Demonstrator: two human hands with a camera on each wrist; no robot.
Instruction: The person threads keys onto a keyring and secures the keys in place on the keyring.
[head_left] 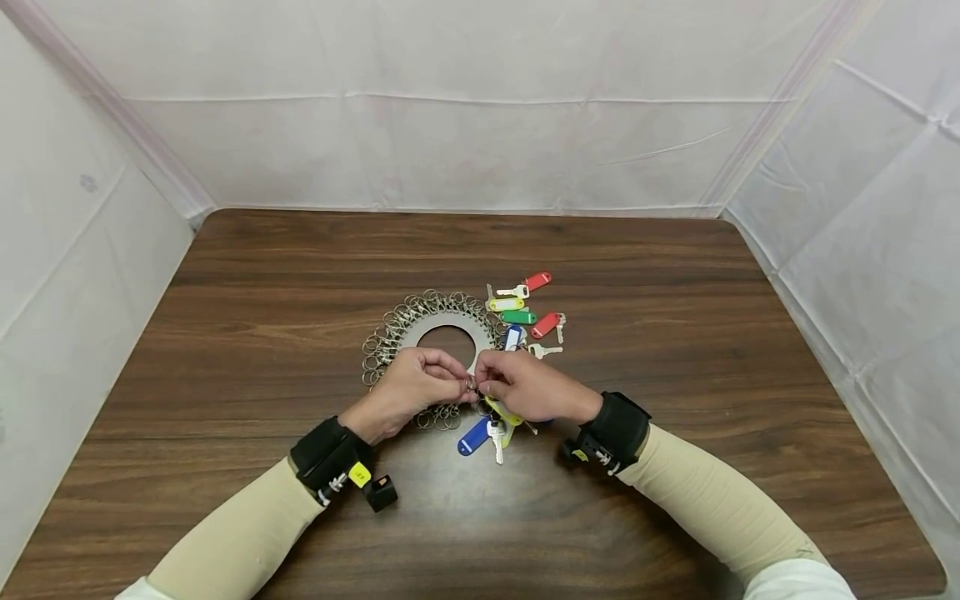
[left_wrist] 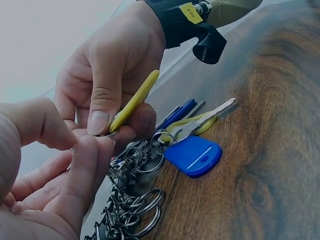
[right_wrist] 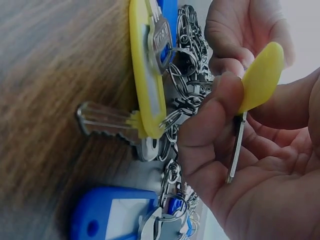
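A grey disc (head_left: 420, 327) with a round hole lies on the wooden table, with several metal key rings (head_left: 382, 346) around its rim. My left hand (head_left: 459, 386) pinches one small key ring (left_wrist: 102, 134) at the disc's near edge. My right hand (head_left: 484, 387) meets it there and pinches a yellow-tagged key (right_wrist: 261, 76), its metal blade (right_wrist: 235, 149) lying across my fingers. Under my hands lie a blue tag (left_wrist: 193, 155), another yellow tag (right_wrist: 145, 65) and a silver key (head_left: 498, 443).
Behind my right hand, several loose keys lie beside the disc with red (head_left: 537, 281), yellow (head_left: 506, 304), green (head_left: 517, 317) and blue (head_left: 513, 337) tags. White fabric walls enclose the table on three sides. A black wrist camera (left_wrist: 209, 45) hangs from my right wrist.
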